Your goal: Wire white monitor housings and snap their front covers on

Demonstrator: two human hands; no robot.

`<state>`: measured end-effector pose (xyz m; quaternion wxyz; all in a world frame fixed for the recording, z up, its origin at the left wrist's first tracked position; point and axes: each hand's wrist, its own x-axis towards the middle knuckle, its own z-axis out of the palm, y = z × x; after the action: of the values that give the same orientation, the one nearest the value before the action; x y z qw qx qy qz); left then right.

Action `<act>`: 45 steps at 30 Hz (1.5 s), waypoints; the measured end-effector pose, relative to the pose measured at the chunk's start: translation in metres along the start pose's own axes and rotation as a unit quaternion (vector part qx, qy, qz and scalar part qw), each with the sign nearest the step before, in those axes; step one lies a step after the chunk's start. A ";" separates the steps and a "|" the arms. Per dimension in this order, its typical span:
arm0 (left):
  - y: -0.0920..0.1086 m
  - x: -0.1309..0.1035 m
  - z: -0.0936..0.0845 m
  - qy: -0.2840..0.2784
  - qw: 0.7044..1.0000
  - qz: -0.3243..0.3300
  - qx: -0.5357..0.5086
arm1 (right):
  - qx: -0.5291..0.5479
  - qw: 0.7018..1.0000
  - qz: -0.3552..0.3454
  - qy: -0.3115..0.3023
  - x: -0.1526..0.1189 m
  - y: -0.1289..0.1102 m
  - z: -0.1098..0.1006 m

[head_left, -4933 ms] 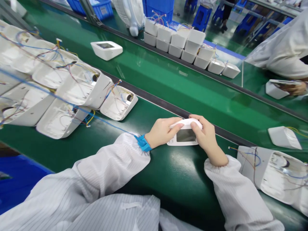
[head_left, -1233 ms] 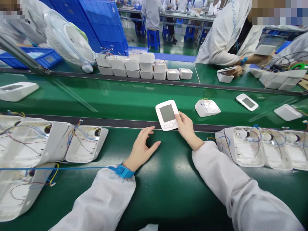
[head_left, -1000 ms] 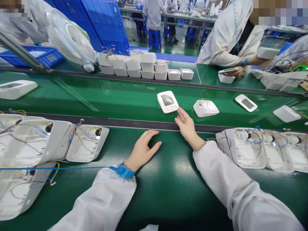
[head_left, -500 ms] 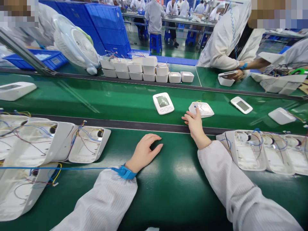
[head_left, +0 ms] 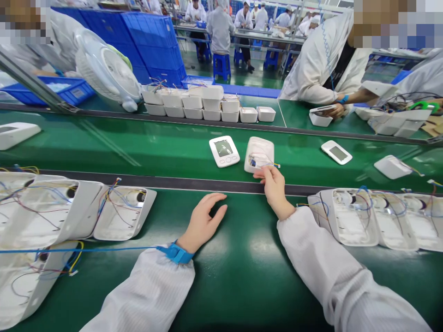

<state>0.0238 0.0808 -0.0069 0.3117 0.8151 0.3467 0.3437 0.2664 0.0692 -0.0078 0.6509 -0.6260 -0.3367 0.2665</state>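
Several wired housings (head_left: pixel 125 216) flank the open left hand (head_left: pixel 203 222) and the right hand (head_left: pixel 275 186) gripping a white shell (head_left: pixel 260 150).

Left hand (head_left: pixel 204 220) palm-down, fingers loosely curled

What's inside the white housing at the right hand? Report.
Wires and a small bluish part show inside the white housing. The right hand covers some of its near edge.

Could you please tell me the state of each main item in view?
Left hand: empty, open
Right hand: gripping near edge of wired shell
Wired shell: open, wires exposed
Middle display unit: face up
Wristband: fastened, cord attached
Left housings: open, wired
Right housings: open, wired
Fan: running or off, cannot tell
Blue crates: stacked
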 end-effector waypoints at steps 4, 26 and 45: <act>-0.004 -0.002 0.000 0.132 0.988 -0.053 -0.059 | -0.068 0.990 -0.092 -0.078 -0.013 -0.004 0.000; -0.006 -0.002 0.001 -0.097 0.992 0.062 0.049 | -0.134 0.971 -0.066 -0.185 -0.016 0.006 0.012; 0.001 -0.001 0.001 -0.030 0.999 0.020 -0.006 | -0.138 0.969 -0.062 -0.195 -0.018 0.000 0.010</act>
<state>0.0244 0.0788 -0.0071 0.3202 0.8298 0.3187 0.3277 0.2476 0.0619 -0.0096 0.4951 -0.6240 -0.5287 0.2932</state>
